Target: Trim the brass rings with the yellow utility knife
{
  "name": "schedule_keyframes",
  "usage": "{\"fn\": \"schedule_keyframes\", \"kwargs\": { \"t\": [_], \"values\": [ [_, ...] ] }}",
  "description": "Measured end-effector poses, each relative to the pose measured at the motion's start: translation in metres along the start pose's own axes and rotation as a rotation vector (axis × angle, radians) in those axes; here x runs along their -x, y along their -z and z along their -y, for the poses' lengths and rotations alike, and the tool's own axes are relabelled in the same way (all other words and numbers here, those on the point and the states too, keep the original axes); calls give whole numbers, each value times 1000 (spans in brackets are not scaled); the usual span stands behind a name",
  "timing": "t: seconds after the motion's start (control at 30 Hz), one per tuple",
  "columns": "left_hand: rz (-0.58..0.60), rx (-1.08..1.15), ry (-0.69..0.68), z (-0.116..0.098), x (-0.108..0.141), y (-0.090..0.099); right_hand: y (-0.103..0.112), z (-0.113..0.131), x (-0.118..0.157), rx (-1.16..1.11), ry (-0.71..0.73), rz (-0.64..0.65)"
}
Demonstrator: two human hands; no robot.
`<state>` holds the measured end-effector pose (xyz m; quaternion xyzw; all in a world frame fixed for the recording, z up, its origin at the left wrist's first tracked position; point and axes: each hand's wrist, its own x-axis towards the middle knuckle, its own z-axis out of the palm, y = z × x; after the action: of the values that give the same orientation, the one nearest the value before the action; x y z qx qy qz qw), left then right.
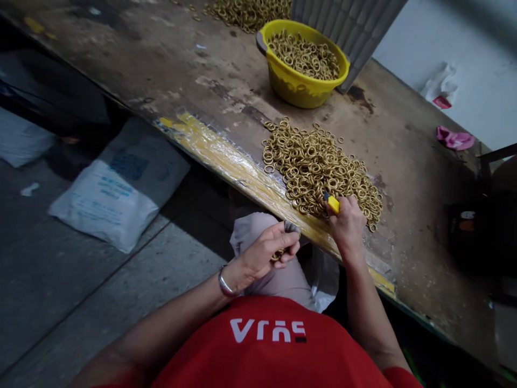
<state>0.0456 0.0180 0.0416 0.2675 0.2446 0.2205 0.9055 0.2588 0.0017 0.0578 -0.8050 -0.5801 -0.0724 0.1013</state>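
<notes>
My left hand (273, 249) is above my lap, just off the table edge, its fingers curled around several brass-coloured rings (277, 255). A dark covering wraps one of its fingertips. On the table, my right hand (346, 221) is closed on a yellow-handled cutter (333, 203), whose dark tip points into a pile of rings (319, 161). The pile spreads beyond and to both sides of that hand. Farther back, a yellow basin (301, 86) holds many similar rings.
Yellow tape covers the table's front edge (234, 161). Another ring heap (250, 13) lies at the back, beside a grey ribbed panel (343, 27). A pink cloth (455, 138) is at the right. White sacks (117, 188) lie on the floor at left.
</notes>
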Motion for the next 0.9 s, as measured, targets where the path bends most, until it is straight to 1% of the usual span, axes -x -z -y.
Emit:
{"fn": "schedule_keyframes", "kwargs": {
  "t": [0.1, 0.2, 0.27, 0.33, 0.37, 0.47, 0.53, 0.6, 0.7, 0.83, 0.9],
  "values": [
    [17, 77, 38, 1, -1, 4, -6, 2, -6, 77, -16, 36],
    [-4, 87, 51, 2, -5, 7, -6, -3, -8, 33, -12, 29],
    [-31, 58, 59, 1, -9, 6, -2, -8, -6, -67, -17, -12],
    [-54, 20, 62, 0, -12, 5, 6, -12, -2, -235, -23, -20],
    [-64, 3, 54, -1, -13, 5, 11, -12, 2, -342, -17, 8],
    [-73, -30, 9, -4, -15, 2, 25, -5, 15, -663, 33, 171],
    [-49, -43, 2, -6, -15, 0, 33, 3, 24, -792, 58, 232],
    [-14, -52, 16, -5, -13, -2, 37, 11, 32, -861, 74, 244],
    [24, -51, 28, -4, -10, -4, 37, 20, 39, -928, 120, 253],
    [53, -50, 40, -3, -4, -7, 34, 24, 45, -1003, 206, 203],
    [48, -55, 43, -4, -1, -10, 35, 26, 49, -1025, 251, 184]
  ]
}}
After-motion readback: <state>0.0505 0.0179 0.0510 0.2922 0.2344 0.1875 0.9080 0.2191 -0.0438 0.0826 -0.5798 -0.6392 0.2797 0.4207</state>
